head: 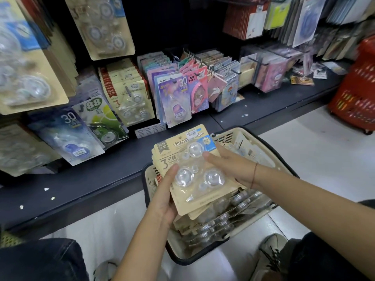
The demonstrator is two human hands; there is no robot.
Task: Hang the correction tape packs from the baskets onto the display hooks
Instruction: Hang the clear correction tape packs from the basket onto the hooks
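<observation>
On the left we see hanging packs (129, 98) filling the display. Our left hand (163, 199) grips the lower left edge of a stack of correction tape packs (192, 179), thumb curled over the front. The stack sits raised just above the beige basket (243, 131), where more packs (223, 222) lie. Our right hand (231, 169) pinches the stack's right edge, thumb in front, fingers probably behind, hidden. Far right stands a red basket (357, 88).

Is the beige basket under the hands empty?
No, many correction tape packs lie in the beige basket, below the stack held by the left hand and right hand.
</observation>
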